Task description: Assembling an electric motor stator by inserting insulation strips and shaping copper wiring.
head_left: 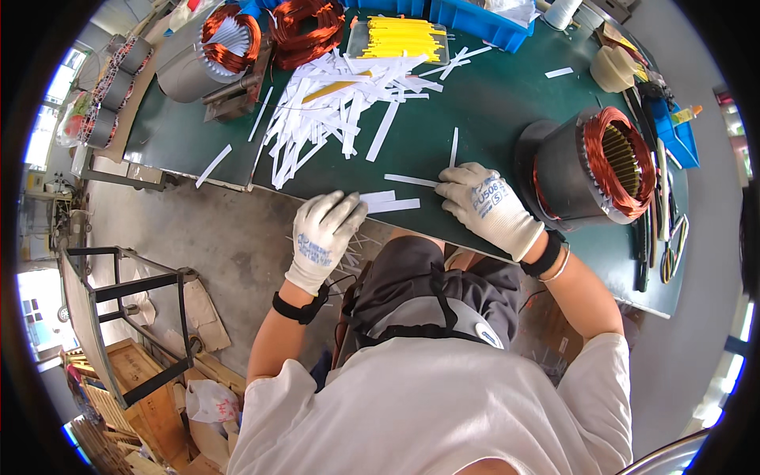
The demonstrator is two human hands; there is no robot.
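My left hand (318, 239), in a white work glove, is at the table's near edge. Its fingers are closed on white paper strips (396, 205) that stick out to the right. My right hand (489, 204), gloved likewise, is lower right of a big heap of strips, fingers bent and together. A single white strip (408, 180) runs into its fingertips, and another strip (454, 147) points away just above them. Both thumbs are mostly hidden. Right of this hand stands a grey motor stator (582, 170) with copper windings and slot liners.
The heap of white strips (324, 107) covers the middle of the green table (491, 103). Behind are copper coils (307, 32), a tray of yellow strips (404, 39) and blue bins (483, 24). Another stator (194, 71) lies left; scissors (673, 249) and dark rods lie right.
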